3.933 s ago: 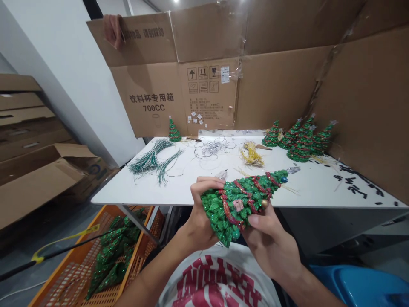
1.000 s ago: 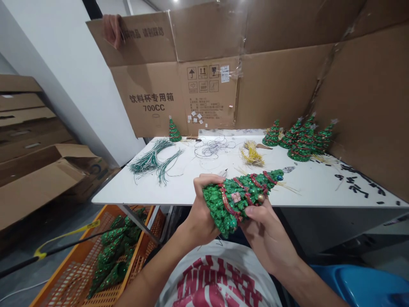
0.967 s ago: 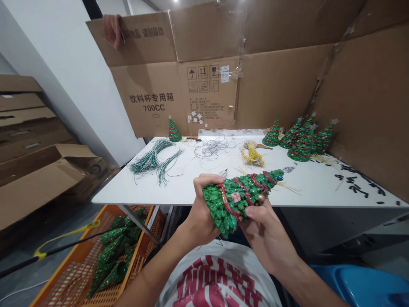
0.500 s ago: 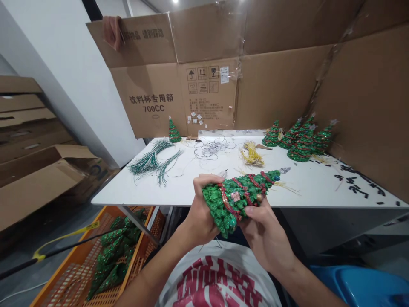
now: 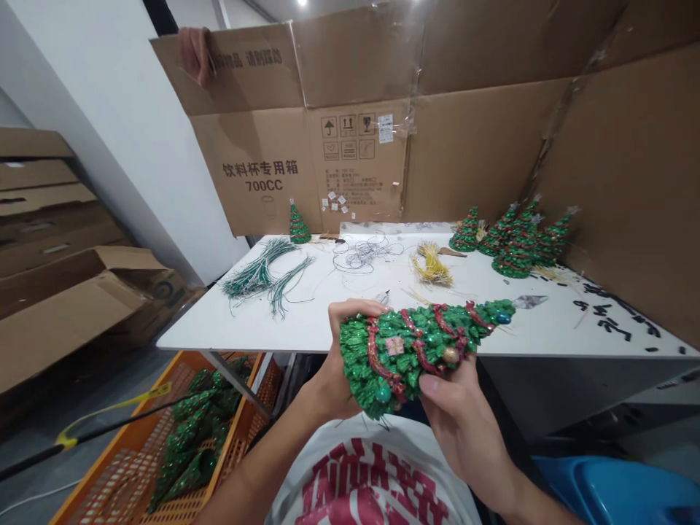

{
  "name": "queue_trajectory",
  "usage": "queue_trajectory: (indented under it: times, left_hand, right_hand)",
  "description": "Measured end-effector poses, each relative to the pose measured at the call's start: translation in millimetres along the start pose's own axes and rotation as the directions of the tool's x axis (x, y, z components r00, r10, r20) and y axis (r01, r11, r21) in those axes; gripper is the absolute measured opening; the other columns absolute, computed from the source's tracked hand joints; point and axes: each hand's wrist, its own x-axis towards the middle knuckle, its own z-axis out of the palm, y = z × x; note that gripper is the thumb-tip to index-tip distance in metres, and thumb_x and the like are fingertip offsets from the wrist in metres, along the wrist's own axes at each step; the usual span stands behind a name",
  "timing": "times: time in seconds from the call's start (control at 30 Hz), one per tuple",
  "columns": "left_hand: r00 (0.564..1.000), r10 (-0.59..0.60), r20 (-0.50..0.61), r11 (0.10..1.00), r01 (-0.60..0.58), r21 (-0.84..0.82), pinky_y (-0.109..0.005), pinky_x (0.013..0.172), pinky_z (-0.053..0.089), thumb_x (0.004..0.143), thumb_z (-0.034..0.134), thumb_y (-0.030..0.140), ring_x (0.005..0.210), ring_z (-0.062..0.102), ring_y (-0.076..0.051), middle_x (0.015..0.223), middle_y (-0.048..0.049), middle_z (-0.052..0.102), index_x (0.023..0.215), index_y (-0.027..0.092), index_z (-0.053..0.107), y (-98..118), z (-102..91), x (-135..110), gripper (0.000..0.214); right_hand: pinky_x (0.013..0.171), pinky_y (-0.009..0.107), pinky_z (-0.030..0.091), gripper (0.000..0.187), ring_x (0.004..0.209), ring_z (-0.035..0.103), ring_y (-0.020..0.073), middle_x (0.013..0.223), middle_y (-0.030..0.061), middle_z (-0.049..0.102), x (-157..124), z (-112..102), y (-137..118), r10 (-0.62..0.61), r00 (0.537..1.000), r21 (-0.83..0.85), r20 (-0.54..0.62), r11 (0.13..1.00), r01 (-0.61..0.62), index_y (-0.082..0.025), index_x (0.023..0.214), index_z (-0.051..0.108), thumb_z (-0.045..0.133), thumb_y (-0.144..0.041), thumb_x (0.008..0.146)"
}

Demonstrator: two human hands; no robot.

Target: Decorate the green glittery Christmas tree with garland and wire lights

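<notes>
A green glittery model Christmas tree (image 5: 407,346), wound with red garland and dotted with small baubles and a pink gift, lies sideways between my hands, its pale star tip pointing right. My left hand (image 5: 342,364) is closed around the wide base end; most of its fingers are behind the tree. My right hand (image 5: 456,394) grips the lower side near the middle, thumb on the front and the other fingers hidden beneath. On the white table (image 5: 322,321) behind it lie a bundle of yellow wires (image 5: 433,264) and bunches of green wires (image 5: 262,270).
Several finished trees (image 5: 514,248) stand at the table's right rear, one small tree (image 5: 298,224) at the left rear. Tangled thin wire (image 5: 366,254) and black scraps (image 5: 607,321) lie about. Cardboard (image 5: 481,146) walls the back. An orange crate (image 5: 125,474) of green trees sits lower left.
The tree has come closer to my face and looks larger, its tip shifted right. Both hands keep their hold on it.
</notes>
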Motion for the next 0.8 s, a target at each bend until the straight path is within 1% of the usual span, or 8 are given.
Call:
queue_trajectory:
  times: [0.1,0.23,0.33,0.47,0.6,0.67,0.77,0.8]
  left_hand:
    - [0.996,-0.038,-0.078,0.998,0.033,-0.06,-0.049,0.099,0.063,0.08,0.083,0.079,0.116,0.066,-0.029,0.126,-0.0091,0.055,0.139,0.031,0.048,-2,7.1,-3,0.083]
    - [0.986,-0.084,-0.142,0.985,0.06,-0.165,-0.045,0.095,0.064,0.069,0.091,0.079,0.11,0.068,-0.027,0.124,-0.0078,0.059,0.135,0.031,0.051,-4,13.8,-5,0.091]
    - [0.983,-0.093,-0.158,0.974,0.056,-0.221,-0.041,0.093,0.064,0.067,0.095,0.075,0.108,0.069,-0.025,0.122,-0.0064,0.061,0.133,0.031,0.053,-2,14.7,-3,0.09]
    - [0.977,-0.087,-0.193,0.979,0.048,-0.196,-0.041,0.091,0.064,0.067,0.095,0.075,0.106,0.069,-0.025,0.118,-0.0051,0.062,0.13,0.03,0.056,-1,14.7,-2,0.087]
    - [0.973,-0.091,-0.212,0.989,0.064,-0.132,-0.045,0.089,0.065,0.072,0.082,0.087,0.105,0.068,-0.027,0.118,-0.0069,0.06,0.134,0.031,0.056,-4,15.8,-5,0.087]
    - [0.975,-0.082,-0.207,0.992,0.059,-0.114,-0.045,0.088,0.065,0.073,0.082,0.086,0.104,0.067,-0.027,0.118,-0.0068,0.059,0.135,0.033,0.056,-6,15.0,-7,0.085]
    - [0.985,-0.036,-0.166,0.996,0.022,-0.088,-0.046,0.091,0.064,0.072,0.087,0.079,0.106,0.065,-0.028,0.12,-0.0071,0.057,0.141,0.033,0.055,-5,10.0,-7,0.089]
    - [0.99,-0.013,-0.14,0.998,0.004,-0.066,-0.047,0.093,0.063,0.075,0.087,0.077,0.109,0.064,-0.028,0.122,-0.0078,0.056,0.14,0.031,0.056,-4,7.5,-6,0.086]
  right_hand:
    - [0.127,0.05,0.043,0.102,0.151,0.057,0.0279,0.151,0.0012,0.07,-5,1,-2,0.004,1.0,-0.033,0.005,0.999,-0.004,-0.045,0.164,0.035,0.093,-0.03,0.082]
    - [0.13,0.05,0.037,0.106,0.153,0.055,0.0254,0.157,0.0001,0.066,-16,16,-7,-0.024,0.999,-0.027,-0.022,0.999,0.023,-0.048,0.168,0.024,0.087,-0.028,0.086]
    - [0.128,0.048,0.04,0.111,0.148,0.06,0.0261,0.155,0.0021,0.068,-21,26,-9,-0.039,0.999,-0.012,-0.036,0.999,0.039,-0.045,0.17,0.018,0.087,-0.027,0.086]
    - [0.125,0.046,0.044,0.115,0.146,0.062,0.026,0.157,0.0025,0.066,-21,31,-9,-0.053,0.997,-0.006,-0.047,0.999,0.052,-0.046,0.171,0.013,0.087,-0.026,0.085]
    - [0.129,0.045,0.039,0.111,0.151,0.057,0.0255,0.159,0.0039,0.064,-20,29,-6,-0.057,0.997,-0.016,-0.055,0.998,0.056,-0.042,0.171,0.016,0.087,-0.028,0.086]
    - [0.129,0.045,0.039,0.109,0.151,0.056,0.0252,0.159,0.0025,0.064,-18,24,-4,-0.055,0.997,-0.008,-0.058,0.998,0.055,-0.043,0.171,0.02,0.087,-0.026,0.086]
    - [0.123,0.045,0.048,0.106,0.145,0.062,0.0258,0.153,-0.0015,0.068,-12,15,-2,-0.021,0.999,0.01,-0.042,1.0,0.021,-0.048,0.166,0.031,0.091,-0.026,0.081]
    - [0.119,0.044,0.051,0.103,0.141,0.065,0.026,0.149,-0.0022,0.071,-10,13,-3,-0.012,0.999,0.016,-0.037,1.0,0.012,-0.048,0.163,0.037,0.093,-0.027,0.08]
